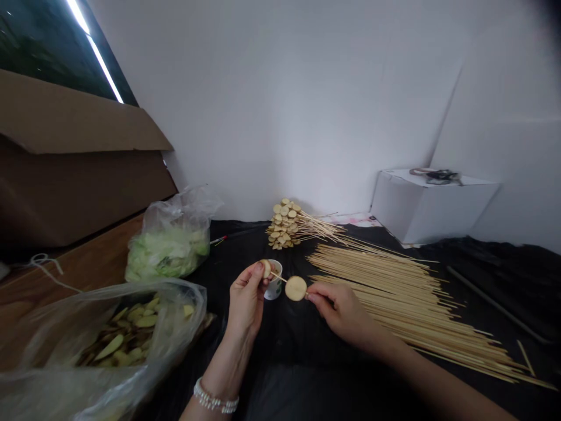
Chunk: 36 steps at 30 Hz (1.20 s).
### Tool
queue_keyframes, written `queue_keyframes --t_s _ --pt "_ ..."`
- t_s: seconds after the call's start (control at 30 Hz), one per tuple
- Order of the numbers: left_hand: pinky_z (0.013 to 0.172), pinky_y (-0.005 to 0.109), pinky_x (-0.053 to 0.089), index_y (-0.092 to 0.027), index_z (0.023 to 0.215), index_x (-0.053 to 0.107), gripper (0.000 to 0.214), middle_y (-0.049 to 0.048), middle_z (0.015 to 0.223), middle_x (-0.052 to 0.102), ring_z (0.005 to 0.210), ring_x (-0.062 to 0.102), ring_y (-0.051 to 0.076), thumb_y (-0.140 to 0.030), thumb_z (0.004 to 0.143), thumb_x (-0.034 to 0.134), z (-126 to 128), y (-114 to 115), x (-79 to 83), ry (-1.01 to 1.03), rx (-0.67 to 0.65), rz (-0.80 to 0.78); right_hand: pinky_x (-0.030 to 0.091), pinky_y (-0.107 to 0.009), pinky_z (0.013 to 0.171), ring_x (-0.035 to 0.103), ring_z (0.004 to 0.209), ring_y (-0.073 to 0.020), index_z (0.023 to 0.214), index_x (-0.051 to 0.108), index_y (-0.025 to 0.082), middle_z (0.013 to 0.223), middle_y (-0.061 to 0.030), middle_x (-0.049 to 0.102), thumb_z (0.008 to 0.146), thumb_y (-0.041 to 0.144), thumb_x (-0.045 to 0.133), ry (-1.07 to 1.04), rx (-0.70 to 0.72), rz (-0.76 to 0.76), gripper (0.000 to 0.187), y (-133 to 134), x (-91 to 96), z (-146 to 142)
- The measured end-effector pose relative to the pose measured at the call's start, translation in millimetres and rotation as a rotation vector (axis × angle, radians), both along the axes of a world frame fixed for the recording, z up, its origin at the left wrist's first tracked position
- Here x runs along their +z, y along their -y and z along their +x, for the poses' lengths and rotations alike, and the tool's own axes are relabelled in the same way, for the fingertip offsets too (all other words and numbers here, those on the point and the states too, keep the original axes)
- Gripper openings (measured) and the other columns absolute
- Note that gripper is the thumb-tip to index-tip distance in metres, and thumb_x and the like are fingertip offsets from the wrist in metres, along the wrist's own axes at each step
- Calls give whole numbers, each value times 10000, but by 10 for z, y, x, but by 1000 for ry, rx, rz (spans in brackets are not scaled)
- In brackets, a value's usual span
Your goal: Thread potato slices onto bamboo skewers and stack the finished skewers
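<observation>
My left hand pinches a thin bamboo skewer near one end, where a round potato slice sits between my fingertips. My right hand holds a second round potato slice by its edge at the skewer's other end. A small white paper cup stands just behind the skewer, partly hidden by my left fingers. A beaded bracelet circles my left wrist. Loose bamboo skewers lie fanned out beside my right hand.
A stack of skewered potato slices lies at the back of the black-covered table. On the left are an open plastic bag of slices and a bag of pale green leaves. Cardboard and a white box stand behind.
</observation>
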<state>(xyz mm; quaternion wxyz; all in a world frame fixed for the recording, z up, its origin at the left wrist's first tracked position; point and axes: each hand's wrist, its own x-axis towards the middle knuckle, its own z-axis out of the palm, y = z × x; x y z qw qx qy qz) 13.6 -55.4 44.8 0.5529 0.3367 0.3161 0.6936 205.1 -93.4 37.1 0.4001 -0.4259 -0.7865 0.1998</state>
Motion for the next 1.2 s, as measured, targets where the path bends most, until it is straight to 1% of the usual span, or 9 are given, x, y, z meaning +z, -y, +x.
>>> queue_keyframes --t_s 0.13,0.23,0.33,0.4,0.47,0.53,0.7,0.87,1.2 --pt "529 171 445 -144 728 740 250 19 661 666 534 532 64 -292 565 858 32 -4 -30 29 27 -16 396 -243 639 597 694 -148 822 648 200 752 -15 669 920 200 463 25 8 22 209 -7 18 33" --pt "527 168 448 -142 733 739 244 26 683 679 540 539 64 -297 581 849 57 1 -54 32 28 -11 392 -240 625 593 682 -146 815 650 204 744 -11 668 920 201 464 23 13 0 213 -3 38 48" --pt "521 161 453 -132 738 733 214 38 709 694 550 552 65 -275 612 832 22 -15 -27 40 19 -25 386 -232 617 588 670 -138 805 654 204 731 1 664 913 194 474 8 24 -24 210 -5 55 78" --pt "519 153 459 -128 722 725 167 46 719 703 561 566 67 -232 631 817 -48 -46 28 90 74 -66 384 -233 620 586 673 -138 803 657 201 734 2 663 911 200 479 9 24 -24 208 -23 57 119" --pt "503 132 451 -128 667 710 119 46 696 706 569 584 67 -174 621 811 -124 -80 90 174 210 -128 381 -235 612 580 666 -140 795 659 197 727 4 661 908 209 485 0 -3 -36 208 -58 49 166" --pt "511 120 452 -126 670 714 104 58 710 716 593 600 70 -161 627 802 -161 -97 129 206 252 -124 379 -237 605 573 652 -141 793 663 194 708 7 657 903 212 492 -12 -41 -43 204 -96 35 193" --pt "549 137 471 -119 708 738 208 71 765 728 619 601 77 -223 566 848 -66 -59 62 174 103 -67 377 -231 608 570 650 -132 802 669 199 721 9 661 902 213 497 -15 17 -40 200 -103 10 130" --pt "555 139 468 -123 720 745 260 77 752 736 606 600 76 -238 525 872 -33 -52 -20 155 84 -75 377 -224 617 577 661 -128 793 668 196 726 6 667 894 185 499 -21 21 -53 197 -39 24 71" --pt "551 134 463 -109 749 745 296 71 749 731 579 570 58 -269 534 871 -29 -45 -21 100 49 -39 384 -231 641 593 695 -137 817 672 192 754 -2 677 908 213 491 -25 6 -68 203 -44 5 88"
